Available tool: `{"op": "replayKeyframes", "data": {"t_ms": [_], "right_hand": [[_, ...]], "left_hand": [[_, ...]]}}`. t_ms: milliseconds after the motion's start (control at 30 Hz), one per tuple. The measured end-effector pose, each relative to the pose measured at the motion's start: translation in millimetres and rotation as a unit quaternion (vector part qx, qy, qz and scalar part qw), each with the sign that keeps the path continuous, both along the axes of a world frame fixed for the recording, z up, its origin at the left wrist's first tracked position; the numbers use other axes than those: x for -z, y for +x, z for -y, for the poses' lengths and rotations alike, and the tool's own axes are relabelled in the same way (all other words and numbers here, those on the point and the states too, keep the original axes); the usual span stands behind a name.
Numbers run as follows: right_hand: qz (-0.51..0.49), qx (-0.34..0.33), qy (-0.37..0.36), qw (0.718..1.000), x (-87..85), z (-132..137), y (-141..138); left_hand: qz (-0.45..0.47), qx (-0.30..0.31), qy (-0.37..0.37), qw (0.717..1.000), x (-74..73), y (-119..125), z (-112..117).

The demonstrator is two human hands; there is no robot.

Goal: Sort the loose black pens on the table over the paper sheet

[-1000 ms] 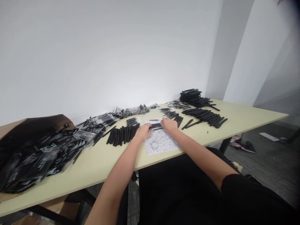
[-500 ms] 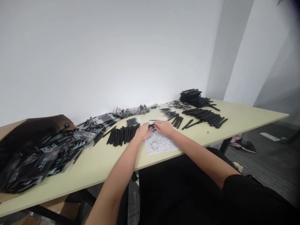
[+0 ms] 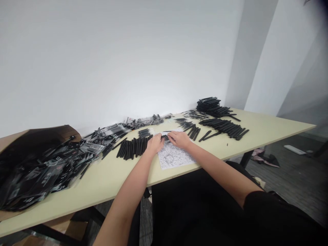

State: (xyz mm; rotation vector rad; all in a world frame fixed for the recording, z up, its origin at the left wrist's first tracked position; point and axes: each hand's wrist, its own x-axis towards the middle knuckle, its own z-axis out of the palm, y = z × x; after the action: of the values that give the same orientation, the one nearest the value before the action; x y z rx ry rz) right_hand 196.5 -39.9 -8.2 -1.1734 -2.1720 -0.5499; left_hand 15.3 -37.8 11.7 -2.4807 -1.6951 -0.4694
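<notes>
Over on that pale yellow table (image 3: 105, 177), a scribbled paper sheet (image 3: 176, 157) lies beside a row of black pen-like sticks (image 3: 134, 148), and over its far part the left hand (image 3: 154, 143) and right hand (image 3: 179, 139) grip, fingers curled, a slim black piece (image 3: 165, 137) between them.

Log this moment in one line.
left hand: at dark slim piece, grip unclear; right hand: same; beneath: patterned sheet; beside left hand: black sticks
</notes>
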Motion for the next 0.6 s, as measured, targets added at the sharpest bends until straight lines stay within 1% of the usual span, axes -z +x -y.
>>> {"op": "replayKeyframes", "data": {"t_ms": [167,400,600], "right_hand": [[-0.011,0.000,0.017,1.000,0.4,-0.5,0.6],[0.029,-0.009,0.007,1.000,0.8,-0.3,0.1],[0.033,-0.003,-0.010,0.999,3.9,-3.4,1.3]], "left_hand": [[-0.004,-0.005,-0.004,1.000,-1.3,0.4,0.6],[-0.009,-0.002,-0.019,1.000,-0.9,0.5,0.4],[-0.015,0.006,-0.013,1.000,0.6,0.7,-1.0]]}}
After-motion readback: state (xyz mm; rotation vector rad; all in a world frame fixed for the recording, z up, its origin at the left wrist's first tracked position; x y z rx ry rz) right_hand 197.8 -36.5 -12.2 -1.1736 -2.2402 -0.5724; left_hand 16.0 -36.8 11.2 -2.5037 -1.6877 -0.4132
